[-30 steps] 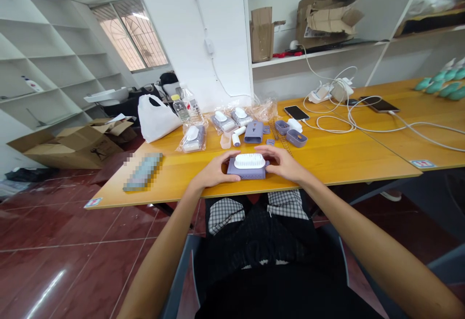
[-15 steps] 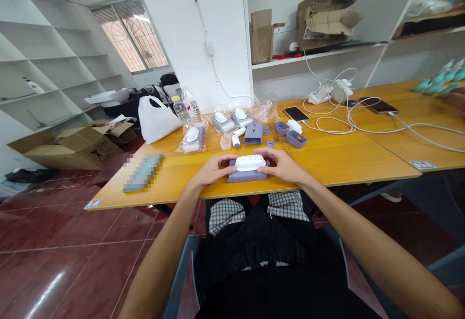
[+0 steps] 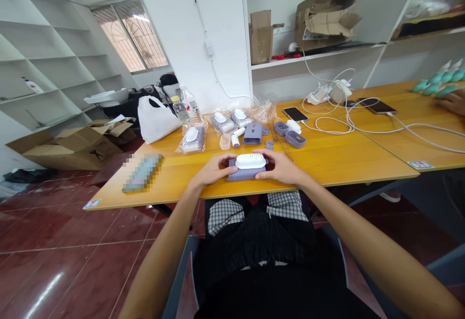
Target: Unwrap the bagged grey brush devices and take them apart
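Note:
My left hand and my right hand grip the two ends of a purple perforated case with a white ribbed pad on top. The case rests near the front edge of the yellow wooden table. Both hands have their fingers curled around it, thumbs on the near side. Behind it lie several matching parts: a purple housing, two small purple trays, a white cylinder and bagged units.
A white plastic bag and water bottles stand at the back left. A phone, chargers and white cables lie to the right. Another person's hand shows at the far right beside teal objects. A blurred flat item lies left.
My hands have closed in tighter on the case's ends and lifted it slightly. Another person's hand has come into view at the far right.

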A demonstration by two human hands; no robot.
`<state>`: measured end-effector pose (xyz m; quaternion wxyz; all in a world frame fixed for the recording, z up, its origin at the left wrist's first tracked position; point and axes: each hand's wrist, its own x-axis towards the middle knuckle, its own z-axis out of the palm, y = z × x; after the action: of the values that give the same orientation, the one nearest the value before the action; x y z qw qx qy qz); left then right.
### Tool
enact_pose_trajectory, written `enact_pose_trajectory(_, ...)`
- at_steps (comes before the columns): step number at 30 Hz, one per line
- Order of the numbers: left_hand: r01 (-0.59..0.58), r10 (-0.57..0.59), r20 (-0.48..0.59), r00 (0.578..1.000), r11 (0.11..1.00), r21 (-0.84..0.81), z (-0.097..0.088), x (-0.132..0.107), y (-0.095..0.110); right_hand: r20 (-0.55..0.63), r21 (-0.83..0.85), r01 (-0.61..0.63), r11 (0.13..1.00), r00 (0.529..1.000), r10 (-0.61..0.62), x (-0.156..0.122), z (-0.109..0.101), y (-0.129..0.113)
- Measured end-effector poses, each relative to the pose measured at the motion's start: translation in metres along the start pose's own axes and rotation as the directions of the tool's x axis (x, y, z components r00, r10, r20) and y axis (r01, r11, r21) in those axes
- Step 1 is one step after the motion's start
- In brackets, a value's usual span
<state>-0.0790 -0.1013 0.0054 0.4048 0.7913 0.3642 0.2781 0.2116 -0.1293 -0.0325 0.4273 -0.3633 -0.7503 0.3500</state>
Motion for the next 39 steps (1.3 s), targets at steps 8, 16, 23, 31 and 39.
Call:
enact_pose_trajectory(8,-0.027,0.024,0.026,0.999,0.991,0.128,0.001,-0.003,0.005,-0.029,-0.027,-0.009,1.000,1.000,0.008,0.000,0.000,-0.006)
enact_pose_trajectory(16,-0.099,0.094,0.034,0.995,0.978,0.183,0.000,-0.003,0.004,-0.036,-0.089,0.018,0.996,0.999,-0.021,0.000,0.000,-0.009)
enact_pose_trajectory(23,-0.060,0.054,0.033,0.998,0.976,0.211,0.003,-0.003,0.005,-0.099,-0.215,0.025,0.976,0.994,-0.048,0.001,0.001,-0.011)
enact_pose_trajectory(31,-0.082,0.073,0.043,0.996,0.967,0.241,0.003,-0.003,0.004,-0.052,-0.107,0.049,0.993,0.997,-0.055,0.002,-0.003,-0.009)
enact_pose_trajectory(39,-0.069,0.058,0.056,0.997,0.970,0.233,0.002,-0.003,0.007,-0.027,-0.120,0.078,0.990,0.996,-0.081,0.002,-0.005,-0.013)
